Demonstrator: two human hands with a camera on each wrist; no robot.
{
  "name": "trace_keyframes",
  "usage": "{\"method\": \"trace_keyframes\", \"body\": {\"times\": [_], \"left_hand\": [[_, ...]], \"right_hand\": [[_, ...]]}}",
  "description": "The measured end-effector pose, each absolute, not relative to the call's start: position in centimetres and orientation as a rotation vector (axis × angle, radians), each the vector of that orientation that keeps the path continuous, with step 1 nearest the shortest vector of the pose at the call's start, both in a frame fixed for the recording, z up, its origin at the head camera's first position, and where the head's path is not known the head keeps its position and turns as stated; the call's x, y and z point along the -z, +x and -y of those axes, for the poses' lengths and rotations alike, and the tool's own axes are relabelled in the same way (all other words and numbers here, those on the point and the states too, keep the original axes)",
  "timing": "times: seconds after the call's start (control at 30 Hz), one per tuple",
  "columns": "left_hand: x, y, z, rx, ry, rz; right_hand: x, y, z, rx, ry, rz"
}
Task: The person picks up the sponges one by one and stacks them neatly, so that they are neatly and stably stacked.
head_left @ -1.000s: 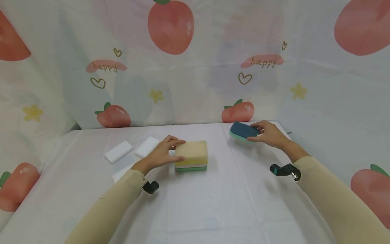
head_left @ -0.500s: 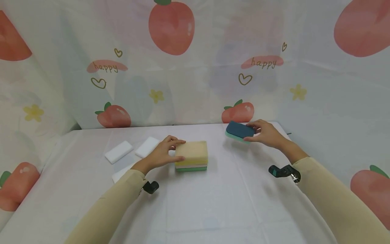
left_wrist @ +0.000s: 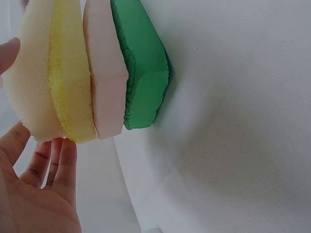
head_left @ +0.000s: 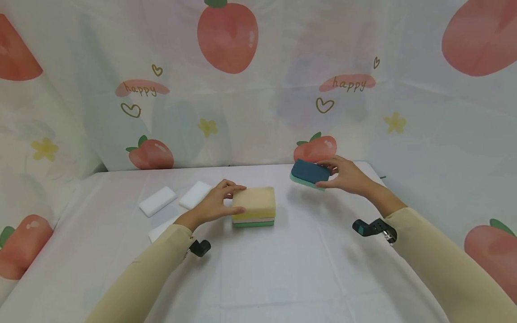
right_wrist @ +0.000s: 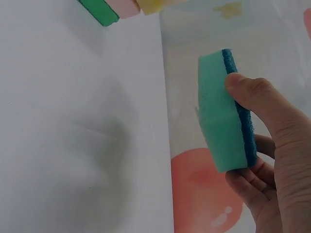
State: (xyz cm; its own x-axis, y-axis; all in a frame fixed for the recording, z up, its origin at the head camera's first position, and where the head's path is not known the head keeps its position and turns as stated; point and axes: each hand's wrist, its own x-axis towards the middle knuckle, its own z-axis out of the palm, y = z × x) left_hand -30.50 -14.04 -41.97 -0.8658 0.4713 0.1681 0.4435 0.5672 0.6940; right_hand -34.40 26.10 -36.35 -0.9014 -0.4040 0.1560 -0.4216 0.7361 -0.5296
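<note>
A stack of sponges stands on the table: a yellow sponge point(head_left: 253, 202) on top, a pale pink layer point(left_wrist: 108, 73) under it and a green layer point(left_wrist: 146, 77) at the bottom. My left hand point(head_left: 216, 202) holds the left side of the yellow sponge, thumb at the near corner and fingers at the far one. To the right, my right hand point(head_left: 345, 176) pinches a dark blue and mint-green scouring sponge point(head_left: 310, 172) by its right end. In the right wrist view that scouring sponge point(right_wrist: 221, 111) is raised off the table, thumb on its blue face.
Several white sponge-like blocks point(head_left: 157, 201) lie on the left of the table, partly behind the left forearm. A white cloth point(head_left: 282, 269) covers the table. Behind it hangs a fruit-patterned curtain point(head_left: 258, 107).
My right hand has carried the scouring sponge leftward and slightly up, closer to the stack. The left hand and the stack have stayed in place.
</note>
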Motion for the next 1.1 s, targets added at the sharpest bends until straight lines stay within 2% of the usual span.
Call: {"method": "trace_keyframes", "body": {"times": [1.1], "left_hand": [[42.1, -30.6, 14.1, -1.18, 0.788, -2.757]], "right_hand": [[34.3, -33.6, -21.4, -0.877, 0.896, 2.858]]}}
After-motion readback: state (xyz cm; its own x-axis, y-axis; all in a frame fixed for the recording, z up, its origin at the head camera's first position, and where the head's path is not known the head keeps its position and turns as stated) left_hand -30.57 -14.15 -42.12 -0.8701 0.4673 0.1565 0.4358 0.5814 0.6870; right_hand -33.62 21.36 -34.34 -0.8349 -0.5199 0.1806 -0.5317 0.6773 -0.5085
